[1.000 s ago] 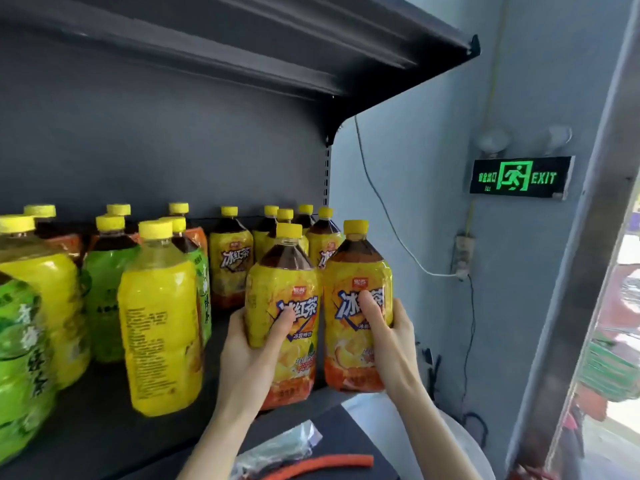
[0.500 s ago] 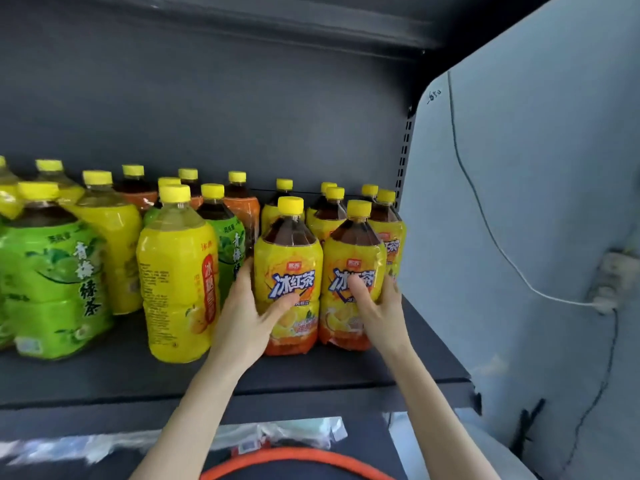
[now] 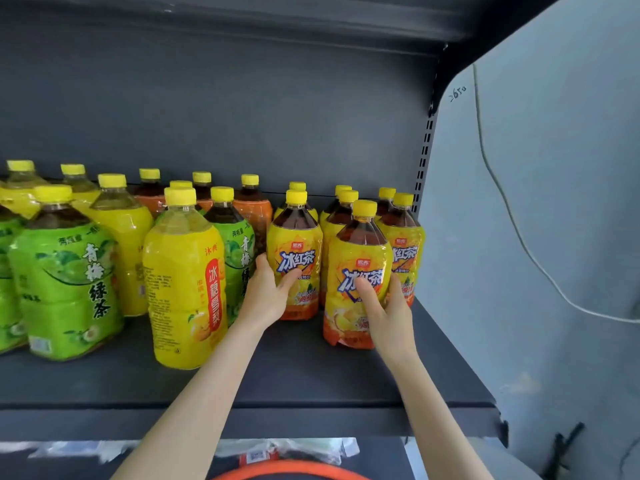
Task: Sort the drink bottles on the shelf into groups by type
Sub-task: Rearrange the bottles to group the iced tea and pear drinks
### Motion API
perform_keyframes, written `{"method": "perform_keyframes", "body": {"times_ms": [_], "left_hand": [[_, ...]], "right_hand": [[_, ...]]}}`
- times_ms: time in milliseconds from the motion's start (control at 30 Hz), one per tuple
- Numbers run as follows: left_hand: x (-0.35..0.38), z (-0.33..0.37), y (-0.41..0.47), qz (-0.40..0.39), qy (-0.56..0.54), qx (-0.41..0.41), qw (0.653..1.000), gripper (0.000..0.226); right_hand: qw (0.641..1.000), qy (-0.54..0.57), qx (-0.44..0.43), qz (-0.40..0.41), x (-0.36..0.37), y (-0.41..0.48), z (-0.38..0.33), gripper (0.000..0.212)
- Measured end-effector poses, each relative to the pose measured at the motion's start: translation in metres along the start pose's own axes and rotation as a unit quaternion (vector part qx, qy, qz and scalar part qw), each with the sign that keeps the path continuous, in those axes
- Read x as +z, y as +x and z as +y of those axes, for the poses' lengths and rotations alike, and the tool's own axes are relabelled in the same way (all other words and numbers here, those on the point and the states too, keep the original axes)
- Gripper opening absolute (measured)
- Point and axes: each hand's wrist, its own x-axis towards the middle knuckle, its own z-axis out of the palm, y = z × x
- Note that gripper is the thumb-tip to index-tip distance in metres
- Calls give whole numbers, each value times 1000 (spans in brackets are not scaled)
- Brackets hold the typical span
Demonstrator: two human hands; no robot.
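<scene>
Dark grey metal shelf [image 3: 311,379] with a matching back panel carries the drink bottles. Past its right edge stands a pale blue-grey wall [image 3: 554,237] with a white cable [image 3: 512,216] running down it.

Toward the shelf's right end, yellow-labelled iced tea bottles with dark brown liquid and yellow caps stand grouped in rows reaching to the back. The left hand [image 3: 266,292] grips the left iced tea bottle [image 3: 294,251], fingers curled round its left side and thumb across the label. The right hand [image 3: 388,310] holds the front iced tea bottle [image 3: 360,271], the one in that group nearest the front edge, with its thumb on the label and fingers wrapped round the right side. Both bottles are upright.

Just left of the left hand stands a pear drink bottle [image 3: 183,289] with a yellow label and pale liquid, close to the front edge. Behind and left of it are green tea bottles [image 3: 65,285] holding dark liquid, more yellow ones, and orange-labelled bottles [image 3: 252,213] along the back. Below the front edge, an orange curved tube [image 3: 287,469] and clear plastic wrapping show.
</scene>
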Motion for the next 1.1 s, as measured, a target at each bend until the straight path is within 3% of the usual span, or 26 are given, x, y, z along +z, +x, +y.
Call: {"method": "perform_keyframes", "body": {"times_ms": [733, 967, 1100], "left_hand": [[13, -14, 35, -1, -7, -14, 1000, 57], [18, -13, 36, 21, 14, -5, 1000, 55], [18, -13, 31, 8, 14, -17, 1000, 56]], "right_hand": [[999, 30, 9, 11, 5, 0, 0, 62], [999, 29, 9, 13, 6, 0, 0, 42], [999, 31, 6, 13, 6, -2, -1, 44]]}}
